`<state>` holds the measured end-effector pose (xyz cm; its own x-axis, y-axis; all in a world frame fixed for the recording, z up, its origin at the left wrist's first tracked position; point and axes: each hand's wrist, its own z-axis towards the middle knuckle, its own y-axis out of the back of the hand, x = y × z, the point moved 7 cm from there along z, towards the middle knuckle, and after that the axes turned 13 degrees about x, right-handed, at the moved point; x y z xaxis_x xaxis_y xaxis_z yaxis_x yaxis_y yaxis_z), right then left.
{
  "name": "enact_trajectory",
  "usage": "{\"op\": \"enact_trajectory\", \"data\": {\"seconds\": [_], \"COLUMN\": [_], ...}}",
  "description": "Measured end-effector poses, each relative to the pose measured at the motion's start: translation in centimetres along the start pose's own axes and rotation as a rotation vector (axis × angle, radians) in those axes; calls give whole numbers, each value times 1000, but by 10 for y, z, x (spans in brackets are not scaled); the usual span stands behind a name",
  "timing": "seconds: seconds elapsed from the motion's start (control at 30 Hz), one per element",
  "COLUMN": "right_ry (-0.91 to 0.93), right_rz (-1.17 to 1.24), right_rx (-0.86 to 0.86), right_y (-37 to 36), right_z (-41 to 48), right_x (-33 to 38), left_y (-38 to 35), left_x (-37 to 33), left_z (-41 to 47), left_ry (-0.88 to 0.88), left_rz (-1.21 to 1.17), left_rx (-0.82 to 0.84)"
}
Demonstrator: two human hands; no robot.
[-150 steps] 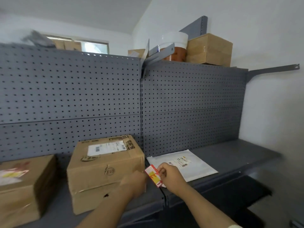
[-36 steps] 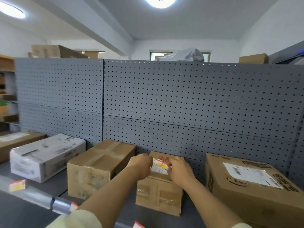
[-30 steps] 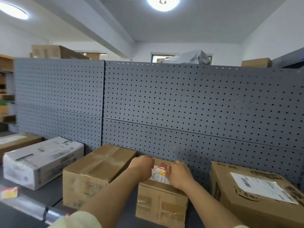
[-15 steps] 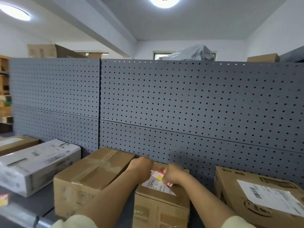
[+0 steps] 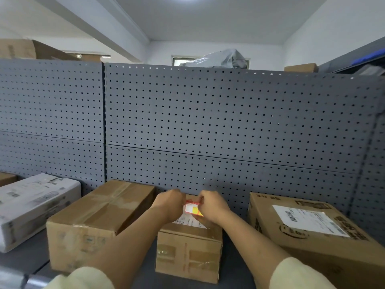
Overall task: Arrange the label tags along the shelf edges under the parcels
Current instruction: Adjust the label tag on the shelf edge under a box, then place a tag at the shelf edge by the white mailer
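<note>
A small red, white and yellow label tag [image 5: 192, 209] is held between both hands above a small brown parcel [image 5: 188, 251] in the middle of the grey shelf [image 5: 25, 255]. My left hand [image 5: 170, 203] pinches the tag's left end and my right hand [image 5: 212, 206] grips its right side. The tag's lower right part is hidden by my right fingers. The shelf's front edge [image 5: 12, 278] shows only at the bottom left corner.
A taped brown parcel [image 5: 98, 222] lies left of the small one, and a white parcel [image 5: 31, 207] further left. A larger brown parcel with a white shipping label [image 5: 312, 232] sits on the right. A grey pegboard wall [image 5: 208, 126] backs the shelf.
The view moved left along the shelf from the flat mailer to these parcels. Over the last second both hands stayed together on the tag above the small parcel and the view tilted up.
</note>
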<state>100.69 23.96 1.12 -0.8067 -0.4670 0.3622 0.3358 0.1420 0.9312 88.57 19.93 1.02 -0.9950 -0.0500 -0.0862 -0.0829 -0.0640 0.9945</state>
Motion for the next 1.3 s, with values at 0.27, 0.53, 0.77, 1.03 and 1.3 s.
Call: {"op": "enact_trajectory", "data": {"seconds": [0.27,0.53,0.77,1.03,1.3], "right_ry": [22,-115,-298,-507,-681], "right_rz": [-34,-126,-178,-134,-181], "right_rx": [-83,-304,-388,-394,-270], "right_y": [53,121,170,190,158], "right_z": [-51,-146,-240,-358,-426], "right_x": [-35,-123,-218,-341,-430], "left_y": [4,22,42,8,-87], "left_x": [-53,-161,-303,-478,-584], "left_z": [9,6,-19,-70,-101], "left_ry": [-115,-194,-397,-641,-743], "left_rz": [-97,-223,-241,-202,-124], "left_rx": [-3,-111,-194,-137,165]}}
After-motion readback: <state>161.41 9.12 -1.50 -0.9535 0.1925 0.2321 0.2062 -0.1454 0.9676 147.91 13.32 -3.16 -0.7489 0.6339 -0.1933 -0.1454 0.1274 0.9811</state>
